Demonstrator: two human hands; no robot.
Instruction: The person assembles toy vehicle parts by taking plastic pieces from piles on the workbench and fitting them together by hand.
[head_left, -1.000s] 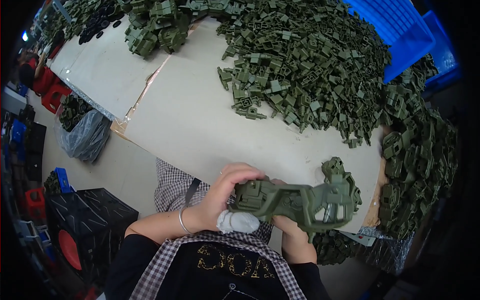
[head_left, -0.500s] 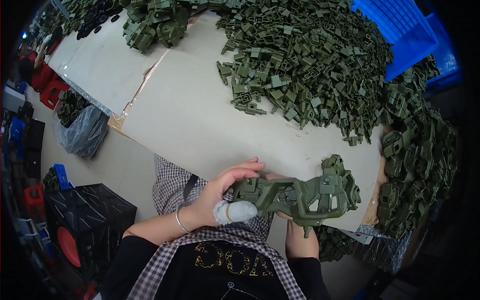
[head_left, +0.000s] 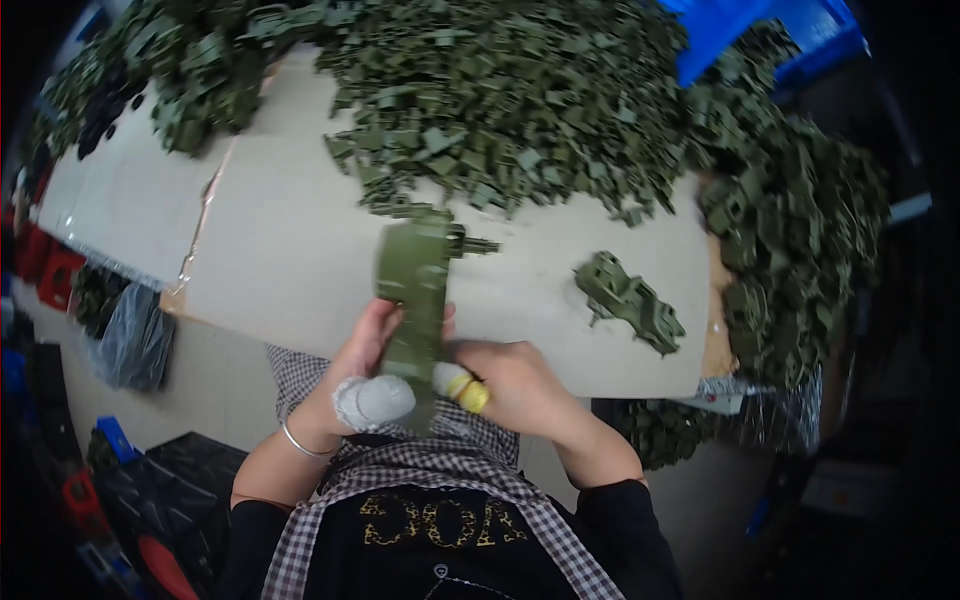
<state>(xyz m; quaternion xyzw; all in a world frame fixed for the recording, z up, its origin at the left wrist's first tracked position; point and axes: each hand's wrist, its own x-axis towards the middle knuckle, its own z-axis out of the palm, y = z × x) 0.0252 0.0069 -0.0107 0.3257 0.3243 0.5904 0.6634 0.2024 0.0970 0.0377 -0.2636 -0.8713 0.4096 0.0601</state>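
Here, the left hand [head_left: 354, 362] and right hand [head_left: 508, 386] close around a long green part [head_left: 411, 300] between them, its long axis pointing away from the body over the worktop [head_left: 290, 220]; a second green piece [head_left: 630, 304] lies slantwise rightward, nearer the right hand.

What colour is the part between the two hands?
The held part is olive green, in the head view.

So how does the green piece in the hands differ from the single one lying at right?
The held piece is between the left hand and right hand; the lying piece rests on the table, untouched. The held piece runs nearly straight up the picture, while the lying piece slants. The held piece shows a mostly smooth, blurred face; the lying piece looks knobbly. Both are dull green.
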